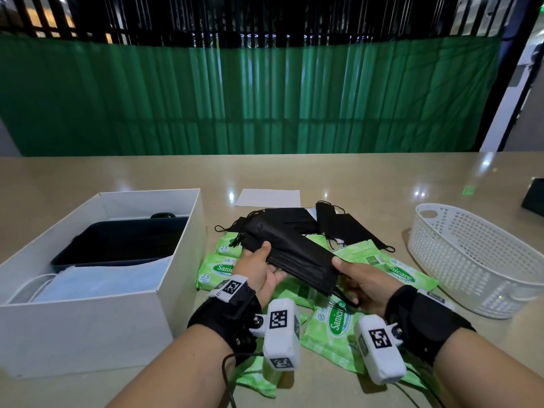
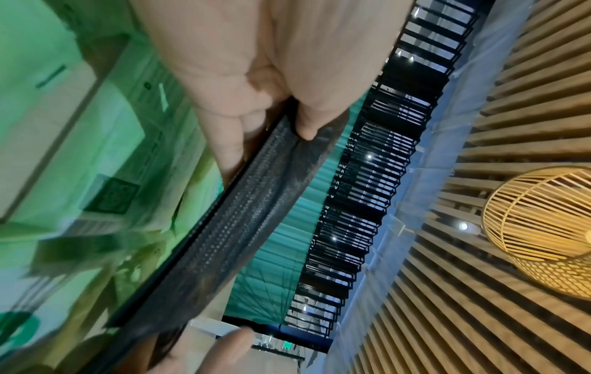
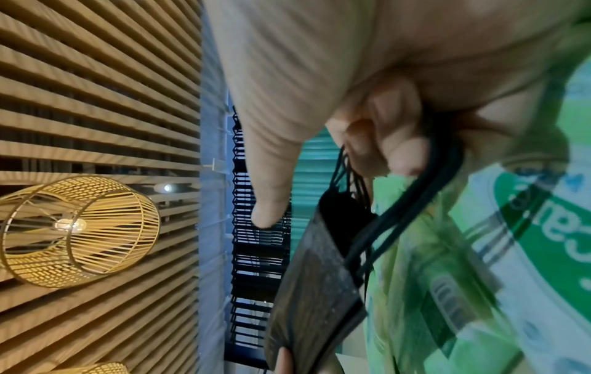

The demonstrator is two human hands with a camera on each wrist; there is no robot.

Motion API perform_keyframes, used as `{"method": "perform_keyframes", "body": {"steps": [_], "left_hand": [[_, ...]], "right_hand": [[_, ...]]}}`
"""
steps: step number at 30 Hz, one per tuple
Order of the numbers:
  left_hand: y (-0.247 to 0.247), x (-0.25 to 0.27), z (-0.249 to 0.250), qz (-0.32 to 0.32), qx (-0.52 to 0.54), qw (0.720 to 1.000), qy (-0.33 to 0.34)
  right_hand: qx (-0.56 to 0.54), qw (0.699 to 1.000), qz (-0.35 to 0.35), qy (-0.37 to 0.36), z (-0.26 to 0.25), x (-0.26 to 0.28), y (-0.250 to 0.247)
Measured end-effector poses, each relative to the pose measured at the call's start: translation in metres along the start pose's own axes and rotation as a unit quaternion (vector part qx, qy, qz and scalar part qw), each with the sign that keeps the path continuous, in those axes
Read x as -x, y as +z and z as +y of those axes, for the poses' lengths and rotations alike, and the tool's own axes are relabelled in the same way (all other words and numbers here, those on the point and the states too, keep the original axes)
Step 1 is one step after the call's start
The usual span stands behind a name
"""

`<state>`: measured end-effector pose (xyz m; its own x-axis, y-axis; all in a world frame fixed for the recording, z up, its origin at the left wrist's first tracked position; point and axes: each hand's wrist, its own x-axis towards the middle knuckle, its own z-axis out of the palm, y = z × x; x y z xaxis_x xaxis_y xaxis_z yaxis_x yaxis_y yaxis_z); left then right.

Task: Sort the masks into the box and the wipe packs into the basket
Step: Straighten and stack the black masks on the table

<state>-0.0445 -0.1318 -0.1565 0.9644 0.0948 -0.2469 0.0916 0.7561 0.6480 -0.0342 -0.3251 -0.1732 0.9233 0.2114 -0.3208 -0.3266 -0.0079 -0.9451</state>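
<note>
Both hands hold a stack of black masks above the table's middle. My left hand pinches its left end, thumb on top and fingers beneath; the left wrist view shows the stack edge-on under the thumb. My right hand grips the right end, its fingers curled round the mask stack's ear loops. More black masks lie loose behind. Several green wipe packs lie under and around my hands. The white box stands at the left, the white basket at the right.
Inside the box sit a dark tray and light blue masks. A white sheet of paper lies behind the pile. A dark object sits at the table's far right edge. A green curtain hangs beyond the table.
</note>
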Motion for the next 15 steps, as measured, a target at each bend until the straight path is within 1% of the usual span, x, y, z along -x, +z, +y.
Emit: {"method": "perform_keyframes", "body": {"steps": [2, 4, 6, 8, 10, 14, 15], "left_hand": [[0.002, 0.005, -0.002, -0.026, -0.002, 1.000, -0.004], [0.003, 0.009, -0.003, -0.045, 0.001, 0.999, -0.007], [0.003, 0.013, 0.000, -0.063, 0.009, 0.998, -0.009], [0.004, 0.016, 0.002, -0.084, 0.012, 0.996, -0.004], [0.007, 0.019, 0.004, -0.107, 0.000, 0.994, 0.013], [0.013, 0.022, 0.004, -0.133, -0.040, 0.989, 0.042], [0.013, 0.022, 0.004, -0.138, -0.048, 0.988, 0.046]], "right_hand": [[0.021, 1.000, -0.003, 0.004, 0.001, 0.000, 0.004], [0.024, 1.000, 0.012, 0.007, 0.001, -0.001, 0.006], [0.001, 1.000, 0.024, 0.015, -0.001, -0.002, 0.004], [-0.056, 0.998, 0.021, 0.025, -0.004, 0.000, 0.001], [-0.112, 0.993, -0.004, 0.026, -0.006, 0.004, -0.003], [-0.142, 0.987, -0.075, 0.032, -0.006, 0.008, -0.004], [-0.145, 0.986, -0.079, 0.033, -0.003, 0.004, -0.004]]}}
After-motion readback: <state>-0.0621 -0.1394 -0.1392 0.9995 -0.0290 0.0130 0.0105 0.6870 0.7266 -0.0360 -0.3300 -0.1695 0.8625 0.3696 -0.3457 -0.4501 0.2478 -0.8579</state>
